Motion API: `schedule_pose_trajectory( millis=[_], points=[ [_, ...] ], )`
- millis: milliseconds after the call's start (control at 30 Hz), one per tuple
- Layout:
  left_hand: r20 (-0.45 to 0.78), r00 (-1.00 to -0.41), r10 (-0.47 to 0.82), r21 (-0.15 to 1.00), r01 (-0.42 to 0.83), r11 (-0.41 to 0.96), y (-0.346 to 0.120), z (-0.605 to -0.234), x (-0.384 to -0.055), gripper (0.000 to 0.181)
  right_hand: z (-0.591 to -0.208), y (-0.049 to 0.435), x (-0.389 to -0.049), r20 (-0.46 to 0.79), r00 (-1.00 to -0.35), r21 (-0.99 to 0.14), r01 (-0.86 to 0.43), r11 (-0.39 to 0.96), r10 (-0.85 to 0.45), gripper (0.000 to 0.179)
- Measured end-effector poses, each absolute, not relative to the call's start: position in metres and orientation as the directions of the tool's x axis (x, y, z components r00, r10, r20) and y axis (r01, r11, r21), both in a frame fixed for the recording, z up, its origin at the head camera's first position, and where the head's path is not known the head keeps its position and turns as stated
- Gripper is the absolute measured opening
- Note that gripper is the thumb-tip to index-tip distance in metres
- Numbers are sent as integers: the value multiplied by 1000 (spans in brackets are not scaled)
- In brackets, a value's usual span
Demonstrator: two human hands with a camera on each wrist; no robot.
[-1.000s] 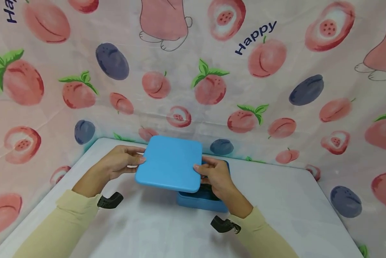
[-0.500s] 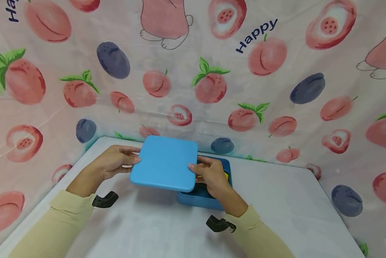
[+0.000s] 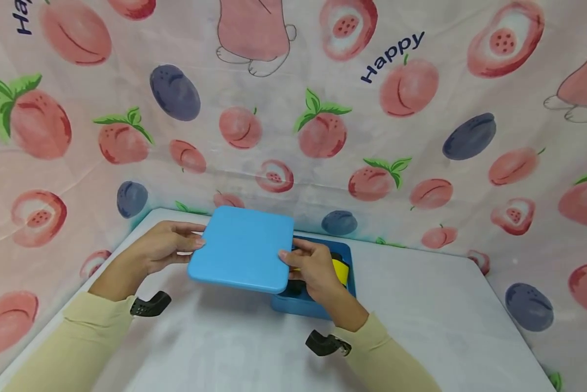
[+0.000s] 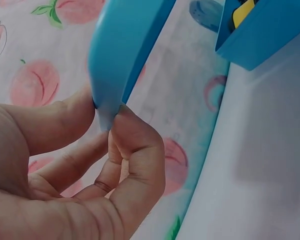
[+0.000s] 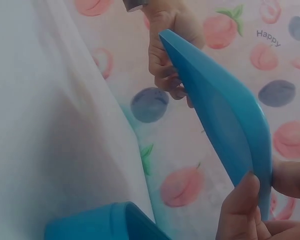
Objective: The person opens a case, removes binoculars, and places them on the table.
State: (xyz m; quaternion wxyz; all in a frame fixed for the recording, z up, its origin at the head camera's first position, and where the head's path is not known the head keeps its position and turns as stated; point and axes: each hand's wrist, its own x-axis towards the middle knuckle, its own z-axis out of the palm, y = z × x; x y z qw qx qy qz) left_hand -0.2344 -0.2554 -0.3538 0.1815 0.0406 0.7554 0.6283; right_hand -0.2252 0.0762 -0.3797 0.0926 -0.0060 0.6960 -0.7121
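Both hands hold up a flat blue lid (image 3: pixel 244 247) by its opposite sides. At its left edge, my left hand (image 3: pixel 163 247) pinches the rim between thumb and fingers. The right side is pinched by my right hand (image 3: pixel 314 268), thumb on top and fingers beneath. Behind and below the right hand stands an uncovered blue box (image 3: pixel 303 308) on the table. Inside it I see a yellow and black item (image 3: pixel 341 269), partly hidden by the hand and lid, so its kind is unclear. In the right wrist view the lid (image 5: pixel 225 110) is tilted, well apart from the box (image 5: pixel 85 222).
The white table (image 3: pixel 435 310) runs back to a fruit-patterned cloth (image 3: pixel 293 109) hanging behind and along the sides. A black wrist mount (image 3: pixel 151 304) sticks out from the left sleeve, another black mount (image 3: pixel 326 343) from the right.
The lid and both hands have shifted left together. More of the box and the yellow and black item inside it has come into view. The box has stayed on the table.
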Motion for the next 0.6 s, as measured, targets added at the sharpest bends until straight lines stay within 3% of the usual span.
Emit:
schedule_pose_trajectory(
  millis=[600],
  points=[
    [-233, -925, 299, 964, -181, 194, -271, -352, -231, 72, -383, 62, -225, -127, -977, -989, 137, -49, -170, 60]
  ],
)
